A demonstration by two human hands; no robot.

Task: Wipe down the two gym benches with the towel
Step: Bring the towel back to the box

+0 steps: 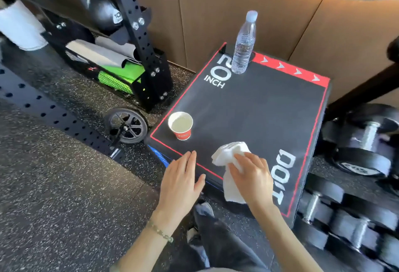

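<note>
The towel (228, 153), white and crumpled, lies on the near part of the box (259, 109) top, with one bunched end pointing toward the cup and a flat tail hanging over the near edge. The right hand (252, 176) holds it, fingers curled over the cloth and pressing it down on the black surface, just left of the white letters "DO IT". The left hand (181, 181) holds nothing: its fingers are straight and close together, the thumb spread, and it rests flat at the near left edge of the box, across the red border line. A beaded bracelet (160, 231) circles that wrist. The box is black with a red outline, a red strip with grey arrows along the far edge, and "20 INCH" printed at the far left corner. A red paper cup (181, 125) stands upright near the left edge, just beyond the left hand and apart from the towel. A clear bottle (244, 45) with a pale cap stands upright at the far left corner, beside the "20". Right of the box, dumbbells (356, 159) lie in rows. Left of it a small black wheel (126, 126) sits on the speckled floor (54, 174), and behind stands a black perforated rack (138, 34) holding a kettlebell (103, 10). Brown panels (216, 12) back the scene.
</note>
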